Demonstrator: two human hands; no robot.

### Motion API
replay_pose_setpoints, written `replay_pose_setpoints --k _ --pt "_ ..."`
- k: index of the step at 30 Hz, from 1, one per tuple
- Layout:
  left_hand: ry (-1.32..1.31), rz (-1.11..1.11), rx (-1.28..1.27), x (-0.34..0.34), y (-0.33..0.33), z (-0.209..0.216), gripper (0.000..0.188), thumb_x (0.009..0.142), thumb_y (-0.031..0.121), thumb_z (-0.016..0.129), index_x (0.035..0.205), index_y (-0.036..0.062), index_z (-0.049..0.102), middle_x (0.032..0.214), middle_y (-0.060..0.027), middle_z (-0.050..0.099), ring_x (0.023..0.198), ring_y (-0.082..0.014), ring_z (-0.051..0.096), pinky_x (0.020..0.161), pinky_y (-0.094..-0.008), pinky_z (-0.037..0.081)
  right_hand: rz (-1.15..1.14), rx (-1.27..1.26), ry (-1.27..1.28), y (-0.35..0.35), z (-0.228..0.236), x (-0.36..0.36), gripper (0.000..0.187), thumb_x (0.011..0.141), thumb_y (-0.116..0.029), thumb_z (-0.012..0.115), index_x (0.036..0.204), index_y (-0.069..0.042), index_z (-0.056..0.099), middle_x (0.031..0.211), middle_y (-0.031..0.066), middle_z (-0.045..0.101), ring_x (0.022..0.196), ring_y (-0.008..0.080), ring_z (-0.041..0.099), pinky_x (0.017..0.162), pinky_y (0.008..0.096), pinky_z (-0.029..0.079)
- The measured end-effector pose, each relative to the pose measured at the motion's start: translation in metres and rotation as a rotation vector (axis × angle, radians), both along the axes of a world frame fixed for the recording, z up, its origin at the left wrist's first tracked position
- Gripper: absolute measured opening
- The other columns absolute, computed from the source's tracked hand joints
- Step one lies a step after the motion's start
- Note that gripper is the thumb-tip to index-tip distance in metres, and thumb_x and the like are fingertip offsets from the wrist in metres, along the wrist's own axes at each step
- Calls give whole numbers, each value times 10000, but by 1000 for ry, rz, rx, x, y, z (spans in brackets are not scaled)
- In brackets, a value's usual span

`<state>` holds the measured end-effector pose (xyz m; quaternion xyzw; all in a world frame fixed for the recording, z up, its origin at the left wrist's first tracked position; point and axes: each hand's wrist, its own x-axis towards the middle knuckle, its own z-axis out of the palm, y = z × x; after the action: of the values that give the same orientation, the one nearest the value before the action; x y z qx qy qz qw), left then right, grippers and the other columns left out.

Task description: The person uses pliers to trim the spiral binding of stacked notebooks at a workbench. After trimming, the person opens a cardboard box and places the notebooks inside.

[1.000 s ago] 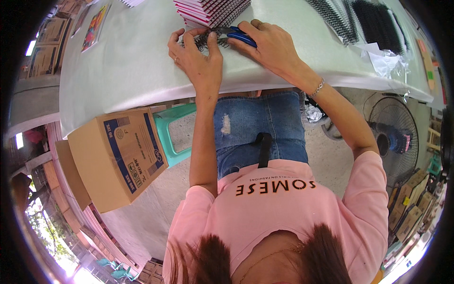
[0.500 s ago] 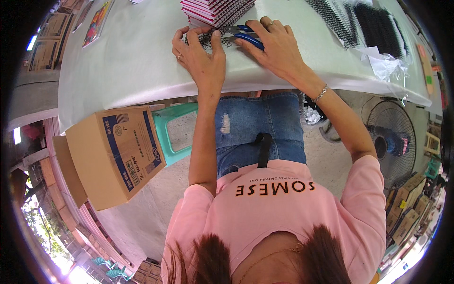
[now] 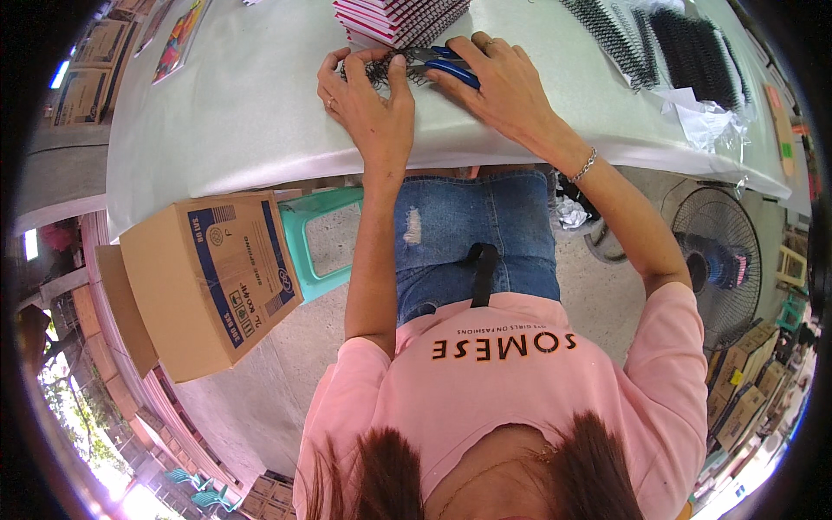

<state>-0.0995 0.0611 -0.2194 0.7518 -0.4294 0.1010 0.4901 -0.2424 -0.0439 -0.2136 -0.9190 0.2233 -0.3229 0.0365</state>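
Pliers with steel jaws and blue handles [image 3: 458, 73], one pair, and they're in the right hand [image 3: 504, 91]! Against them, one tangled bunch of thin black wire coil [image 3: 379, 72], on the near side of one stack of white, pink-edged, wire-bound books [image 3: 394, 24]. Over on the right, two masses of black wire binding coils: a looser grey-black one [image 3: 614, 39] and a dense dark one [image 3: 696, 54], with crumpled white and clear wrapping [image 3: 709, 121] just beside.

To the hands: the right is partly curled round those handles, which stand apart, thumb along the nearer one; the plier jaws sit right by the coil. The left hand [image 3: 373, 111] is half closed, thumb and fingers pinching the coil, ring on one finger.

And the pose: both forearms reach away from the body, left nearly straight, right slanting inward from a bent elbow, hands low over the pale tabletop [image 3: 251, 113].
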Motion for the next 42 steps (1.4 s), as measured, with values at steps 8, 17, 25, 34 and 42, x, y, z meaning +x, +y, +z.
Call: replay_pose_setpoints --k 8,17,25,34,42 --pt "-2 16 7 -1 -1 1 286 916 251 705 1099 36 653 1298 -203 497 1279 -365 422 1091 -489 303 -4 70 2 -1 8 -2 433 948 -500 633 1017 -73 647 806 150 695 679 326 702 571 402 555" --pt "91 -45 -83 0 1 3 283 851 137 659 1106 38 585 1341 -208 427 1329 -399 354 1102 -537 267 -43 -14 34 2 5 -11 452 934 -503 647 1105 -85 641 990 153 654 871 317 643 765 436 467" --pt "-58 58 82 -4 0 0 304 835 210 722 1106 85 661 1341 -184 443 1285 -393 398 1062 -536 337 -14 -42 69 0 4 -6 453 935 -503 646 1143 -101 630 1012 158 654 894 317 638 780 438 460" --pt "-49 34 64 -4 -1 -1 267 849 151 683 1079 45 599 1325 -221 427 1310 -398 363 1073 -554 294 -42 84 95 4 14 -4 395 943 -475 645 1024 -89 643 811 142 693 741 319 706 671 416 562" --pt "-58 43 17 -3 -2 -3 310 800 94 650 1094 43 570 1324 -231 427 1301 -414 364 1072 -560 297 -35 -46 101 2 9 -15 415 935 -471 656 1092 -87 645 979 150 670 870 317 661 753 440 498"
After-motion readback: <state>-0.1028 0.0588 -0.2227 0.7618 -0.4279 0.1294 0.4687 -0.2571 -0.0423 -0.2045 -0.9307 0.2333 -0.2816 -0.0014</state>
